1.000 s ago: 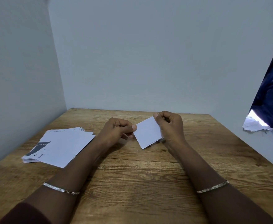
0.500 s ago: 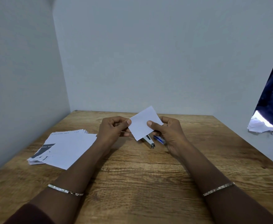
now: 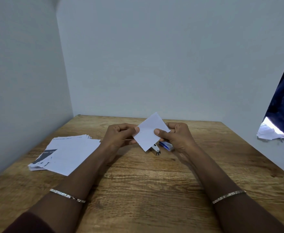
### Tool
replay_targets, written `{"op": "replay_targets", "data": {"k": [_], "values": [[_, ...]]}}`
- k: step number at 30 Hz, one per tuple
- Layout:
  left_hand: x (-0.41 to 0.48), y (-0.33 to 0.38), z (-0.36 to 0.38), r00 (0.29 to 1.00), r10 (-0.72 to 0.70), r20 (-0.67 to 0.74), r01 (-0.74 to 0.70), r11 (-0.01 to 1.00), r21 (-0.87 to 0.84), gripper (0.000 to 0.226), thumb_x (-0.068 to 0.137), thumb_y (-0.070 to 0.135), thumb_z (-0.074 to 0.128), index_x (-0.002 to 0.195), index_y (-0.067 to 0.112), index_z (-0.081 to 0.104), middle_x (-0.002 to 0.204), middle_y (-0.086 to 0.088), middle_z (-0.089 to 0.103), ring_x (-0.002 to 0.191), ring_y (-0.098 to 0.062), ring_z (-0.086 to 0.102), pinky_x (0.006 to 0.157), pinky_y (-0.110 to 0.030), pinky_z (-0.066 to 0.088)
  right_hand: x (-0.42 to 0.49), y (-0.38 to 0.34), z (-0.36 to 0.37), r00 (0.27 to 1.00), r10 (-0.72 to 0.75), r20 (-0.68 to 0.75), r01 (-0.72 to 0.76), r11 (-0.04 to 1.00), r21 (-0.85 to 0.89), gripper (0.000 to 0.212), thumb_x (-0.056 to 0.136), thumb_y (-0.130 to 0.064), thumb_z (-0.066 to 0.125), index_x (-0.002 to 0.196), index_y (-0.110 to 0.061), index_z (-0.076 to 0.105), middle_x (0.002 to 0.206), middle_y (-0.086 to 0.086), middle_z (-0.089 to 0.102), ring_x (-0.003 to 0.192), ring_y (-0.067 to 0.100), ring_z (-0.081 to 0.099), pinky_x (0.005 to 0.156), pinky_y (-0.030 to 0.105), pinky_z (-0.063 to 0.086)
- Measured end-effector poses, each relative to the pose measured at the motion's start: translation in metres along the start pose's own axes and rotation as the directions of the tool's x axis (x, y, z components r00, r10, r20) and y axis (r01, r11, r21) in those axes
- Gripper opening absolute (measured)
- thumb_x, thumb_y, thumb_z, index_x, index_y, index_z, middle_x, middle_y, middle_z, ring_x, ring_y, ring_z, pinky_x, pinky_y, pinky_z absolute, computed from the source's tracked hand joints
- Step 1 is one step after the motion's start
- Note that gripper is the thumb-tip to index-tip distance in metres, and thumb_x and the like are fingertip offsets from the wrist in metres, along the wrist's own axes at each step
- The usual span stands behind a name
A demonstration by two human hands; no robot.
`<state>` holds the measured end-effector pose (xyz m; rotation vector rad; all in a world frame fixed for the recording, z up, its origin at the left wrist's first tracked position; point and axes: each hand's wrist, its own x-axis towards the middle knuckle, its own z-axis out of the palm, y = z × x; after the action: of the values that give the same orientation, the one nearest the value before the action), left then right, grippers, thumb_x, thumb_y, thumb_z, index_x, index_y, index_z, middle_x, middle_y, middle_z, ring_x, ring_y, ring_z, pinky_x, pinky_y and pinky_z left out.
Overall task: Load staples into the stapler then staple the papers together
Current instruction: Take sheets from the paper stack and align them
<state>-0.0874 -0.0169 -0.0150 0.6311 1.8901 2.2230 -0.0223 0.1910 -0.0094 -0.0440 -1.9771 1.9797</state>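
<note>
Well, both hands were up off the bench and busy with one thing: a small white paper point(image 3: 150, 132), or perhaps several sheets squared together; the view couldn't settle that. The left hand point(image 3: 119, 137) pinched its left edge, thumb against the sheet and fingers curled in below. The right hand point(image 3: 176, 137) pinched the other side, thumb pressed flat on the face. Held tilted like a diamond between the two grips, the paper looked as if it was being squared up or checked, with a corner offered for a staple.

And the stapler point(image 3: 156, 150)? Down on the bench point(image 3: 146, 190), just below the paper and mostly hidden behind it, only its metal end poking out. Just beside it, under the right hand, lay a small blue box point(image 3: 167, 145), very likely the staples. Both were parked within easy reach of the right hand, sensibly enough. Neither hand touched them, and whether the stapler was already loaded I couldn't tell.

Off to the left, a fanned stack of sheets point(image 3: 67, 153) lay on the bench, well apart from the action and presumably the supply to draw from.
</note>
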Motion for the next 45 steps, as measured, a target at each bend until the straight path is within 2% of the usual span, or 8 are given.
{"op": "replay_targets", "data": {"k": [4, 12, 23, 29, 31, 36, 39, 45], "values": [[-0.007, 0.006, 0.007, 0.998, -0.028, 0.059, 0.027, 0.999, 0.024, 0.035, 0.086, 0.038, 0.076, 0.095, 0.005, 0.079, 0.096, -0.016, 0.078, 0.082, -0.027, 0.075, 0.066, -0.030, 0.057, -0.005, -0.002, 0.007, 0.989, 0.046, 0.142, -0.035, 0.997, -0.075, 0.027, 0.076, -0.010, 0.087, 0.099, 0.000, 0.075, 0.072, 0.012, 0.077, 0.059, 0.017, 0.069, 0.053, 0.027, 0.054], [-0.008, 0.012, 0.009, 0.996, -0.093, -0.016, 0.091, 0.990, -0.110, 0.022, 0.084, 0.017, 0.078, 0.088, -0.004, 0.076, 0.089, -0.019, 0.078, 0.073, -0.028, 0.076, 0.060, -0.034, 0.058, -0.006, 0.000, 0.016, 0.966, 0.060, 0.251, -0.040, 0.996, -0.081, 0.024, 0.082, -0.012, 0.082, 0.098, 0.004, 0.074, 0.071, 0.015, 0.075, 0.054, 0.021, 0.063, 0.051, 0.031, 0.046], [0.003, -0.003, 0.001, 0.976, -0.204, 0.078, 0.203, 0.979, 0.015, 0.048, 0.077, 0.034, 0.085, 0.098, -0.007, 0.073, 0.095, -0.022, 0.077, 0.076, -0.022, 0.074, 0.069, -0.031, 0.062, -0.001, -0.002, 0.004, 0.998, 0.044, -0.052, -0.041, 0.997, 0.060, 0.016, 0.084, -0.009, 0.080, 0.097, 0.000, 0.075, 0.069, 0.015, 0.073, 0.063, 0.024, 0.063, 0.059, 0.031, 0.060], [0.006, -0.010, 0.006, 0.986, -0.165, 0.005, 0.165, 0.986, 0.023, 0.018, 0.076, 0.018, 0.086, 0.075, 0.004, 0.075, 0.067, -0.014, 0.073, 0.055, -0.018, 0.070, 0.055, -0.023, 0.058, 0.001, 0.002, 0.011, 0.996, 0.013, -0.087, -0.006, 0.997, 0.078, 0.020, 0.086, -0.023, 0.080, 0.092, -0.005, 0.078, 0.076, 0.014, 0.078, 0.061, 0.017, 0.068, 0.061, 0.026, 0.058], [0.008, -0.010, 0.004, 0.992, -0.099, -0.078, 0.100, 0.995, 0.014, 0.015, 0.077, 0.018, 0.085, 0.074, 0.007, 0.075, 0.066, -0.010, 0.074, 0.055, -0.018, 0.070, 0.055, -0.023, 0.059, 0.001, 0.005, 0.014, 0.987, -0.073, -0.146, 0.054, 0.991, -0.126, 0.029, 0.087, -0.039, 0.076, 0.085, -0.011, 0.077, 0.074, 0.009, 0.078, 0.064, 0.015, 0.071, 0.062, 0.028, 0.058], [0.008, -0.011, 0.001, 0.978, -0.020, -0.208, 0.032, 0.998, 0.055, 0.021, 0.081, 0.024, 0.082, 0.085, 0.006, 0.072, 0.062, -0.005, 0.074, 0.057, -0.018, 0.073, 0.055, -0.023, 0.058, -0.009, 0.009, 0.023, 0.980, -0.194, 0.035, 0.134, 0.523, -0.842, 0.044, 0.081, -0.050, 0.076, 0.112, -0.020, 0.068, 0.096, -0.002, 0.074, 0.094, 0.016, 0.065, 0.080, 0.034, 0.053], [0.008, -0.010, 0.002, 0.978, -0.003, -0.207, 0.011, 0.999, 0.037, 0.015, 0.081, 0.023, 0.082, 0.085, 0.011, 0.074, 0.063, -0.002, 0.075, 0.056, -0.016, 0.072, 0.052, -0.020, 0.055, -0.012, 0.005, 0.030, 0.982, -0.132, 0.133, 0.174, 0.378, -0.909, 0.055, 0.082, -0.051, 0.075, 0.123, -0.018, 0.062, 0.107, 0.002, 0.070, 0.100, 0.021, 0.062, 0.076, 0.031, 0.046], [0.009, -0.010, 0.001, 0.978, 0.009, -0.208, -0.009, 1.000, 0.001, 0.017, 0.083, 0.019, 0.080, 0.088, 0.005, 0.073, 0.060, 0.001, 0.071, 0.048, -0.015, 0.064, 0.052, -0.023, 0.054, -0.013, 0.003, 0.038, 0.976, -0.159, 0.149, 0.191, 0.297, -0.936, 0.025, 0.092, -0.035, 0.069, 0.109, -0.016, 0.069, 0.104, 0.003, 0.071, 0.101, 0.024, 0.063, 0.073, 0.032, 0.043]]}}
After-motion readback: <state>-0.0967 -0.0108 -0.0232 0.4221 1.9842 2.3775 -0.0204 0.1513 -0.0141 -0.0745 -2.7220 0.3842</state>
